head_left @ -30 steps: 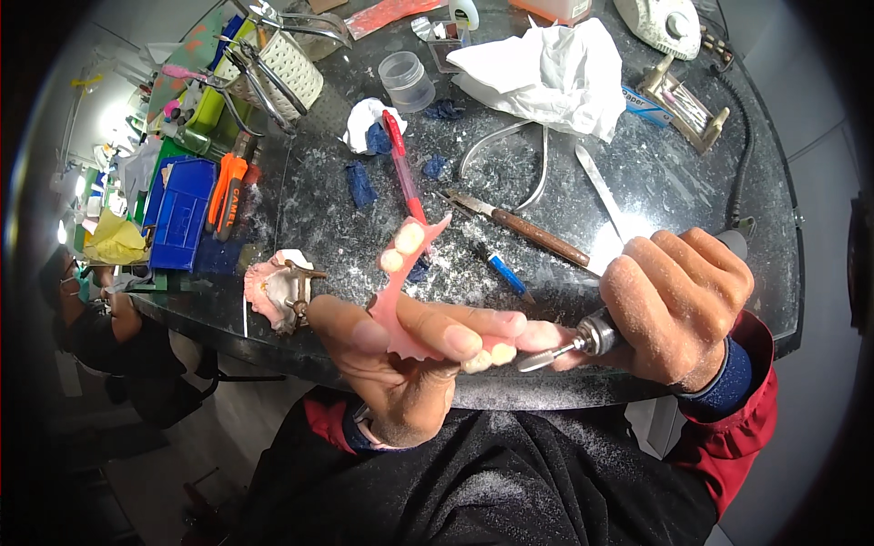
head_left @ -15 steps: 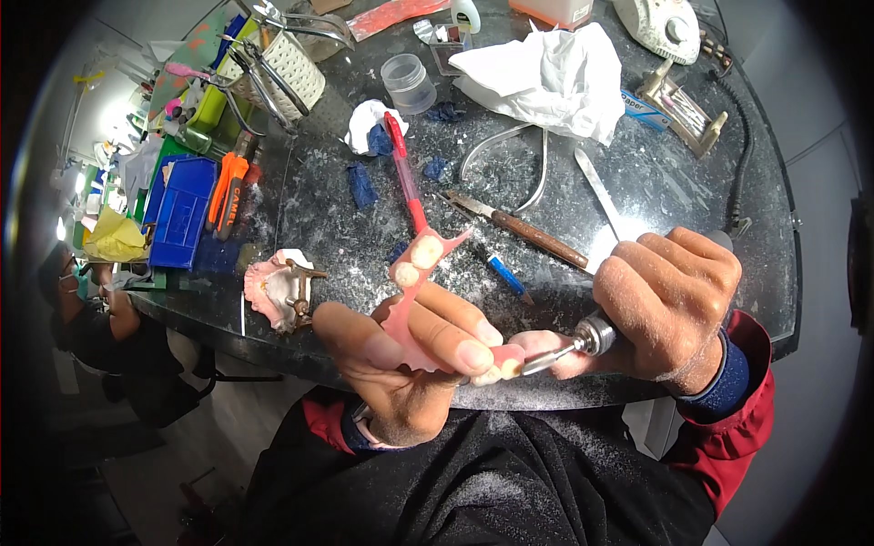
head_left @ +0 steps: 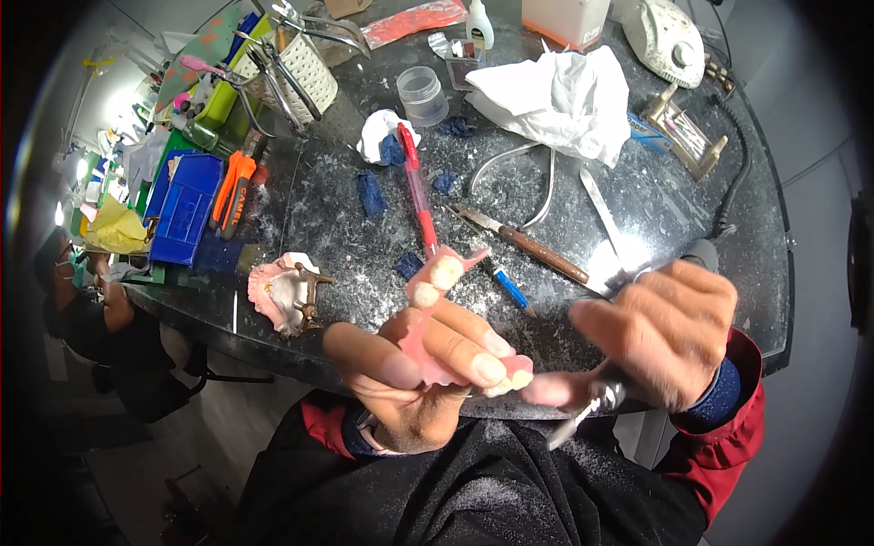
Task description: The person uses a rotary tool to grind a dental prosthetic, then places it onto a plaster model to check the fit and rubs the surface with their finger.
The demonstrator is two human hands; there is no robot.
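Note:
My left hand (head_left: 428,364) grips a pink partial denture (head_left: 414,341) between thumb and fingers, over the table's near edge. Two tooth blocks stand at its far end, and more teeth show at the end by my right hand. In my right hand (head_left: 660,332) is a rotary handpiece (head_left: 608,396), smeared by motion. Its bur (head_left: 572,428) points down and left, apart from the denture, over my dusty black apron. My right thumb reaches toward the denture's near teeth. To the left of my left hand a dental cast (head_left: 284,293) with pink gum and brass-coloured metal parts lies on the table.
White dust covers the dark table (head_left: 346,246). Beyond my hands lie a red pen (head_left: 417,187), a wooden-handled knife (head_left: 528,246), a blue pencil (head_left: 512,289), a metal spatula (head_left: 601,211) and white tissue (head_left: 560,100). A blue box (head_left: 187,211) and a tool basket (head_left: 296,80) stand left.
The bur has come away from the denture's teeth and swung down, with my right hand lowered a little. My left hand with the denture has shifted slightly right and down in view.

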